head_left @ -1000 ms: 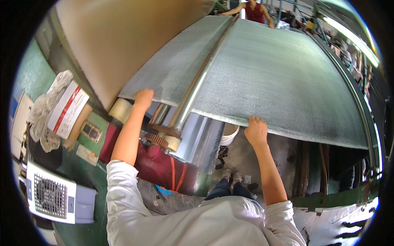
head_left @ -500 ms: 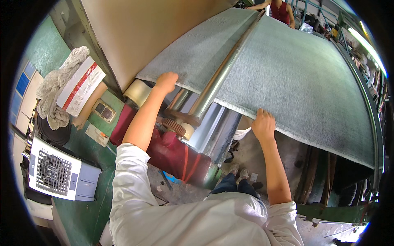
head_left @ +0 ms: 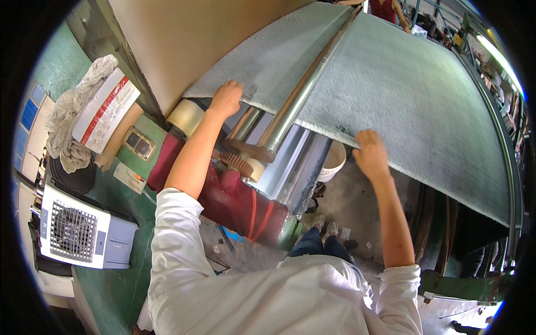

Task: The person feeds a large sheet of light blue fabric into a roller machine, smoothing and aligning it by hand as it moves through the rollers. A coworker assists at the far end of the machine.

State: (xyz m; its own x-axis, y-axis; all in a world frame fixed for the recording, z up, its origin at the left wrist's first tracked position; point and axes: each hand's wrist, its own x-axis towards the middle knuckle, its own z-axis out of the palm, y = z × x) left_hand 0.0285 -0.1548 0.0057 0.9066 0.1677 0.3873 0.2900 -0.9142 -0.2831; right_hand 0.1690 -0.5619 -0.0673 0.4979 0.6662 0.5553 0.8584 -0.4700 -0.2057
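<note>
A wide sheet of grey-green pile fabric (head_left: pixel 402 84) stretches away from me, passing beneath a long shiny metal roller (head_left: pixel 308 88). My left hand (head_left: pixel 227 99) is closed on its near edge, left of the roller. On the other side, my right hand (head_left: pixel 371 154) is closed over the same edge, slightly smeared by motion; its thumb is hidden. Between my forearms lie more metal rollers (head_left: pixel 304 173) and a rusty gear (head_left: pixel 237 164) at the roller's near end.
Dark red cloth (head_left: pixel 234 204) covers the machine frame near my waist. A white bucket (head_left: pixel 333 159) stands below the fabric edge. To the left are a grey-white air cooler (head_left: pixel 84 231), a white-and-red box (head_left: pixel 107 111) and a rope bundle (head_left: pixel 72 125). Another person (head_left: pixel 385 10) stands at the far end.
My right hand has shifted right and a little farther away along the fabric edge. The left hand stays on the edge at nearly the same place. More of the bucket shows.
</note>
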